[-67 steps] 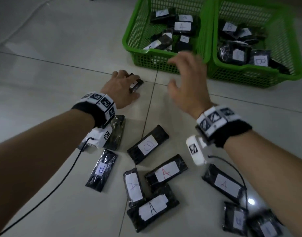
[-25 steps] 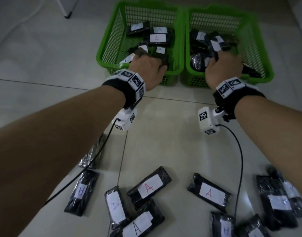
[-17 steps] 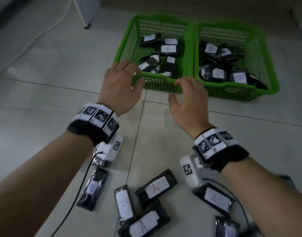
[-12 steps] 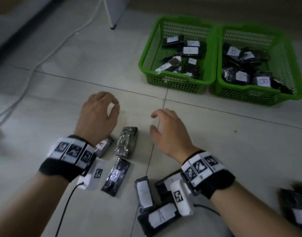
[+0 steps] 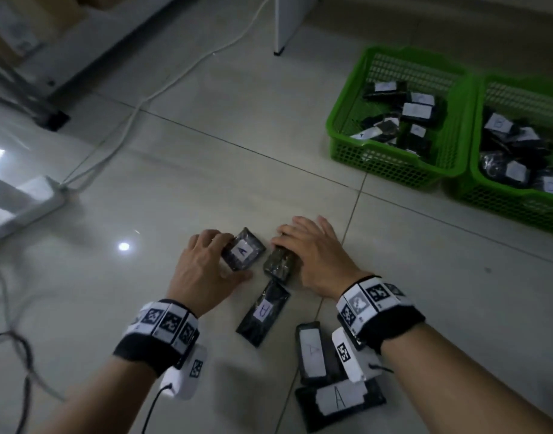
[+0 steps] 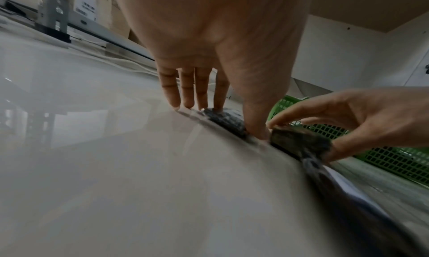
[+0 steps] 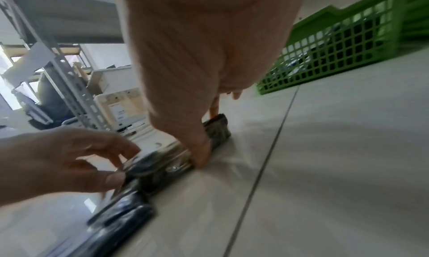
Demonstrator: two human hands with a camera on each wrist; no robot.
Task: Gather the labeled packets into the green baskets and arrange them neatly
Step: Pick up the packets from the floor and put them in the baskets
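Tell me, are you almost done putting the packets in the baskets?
Not yet. Both green baskets already hold piles of packets. The left hand pinches a packet marked A, and the right hand grips an unlabeled-side packet. At least three more packets lie on the floor.

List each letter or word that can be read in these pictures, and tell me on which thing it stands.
"A": white label of the packet the left hand holds.
"A": label of the upright floor packet.
"A": label of the nearest floor packet.
Label of the middle floor packet: a mark, unclear.
Basket labels and wrist markers: too small or blurred.
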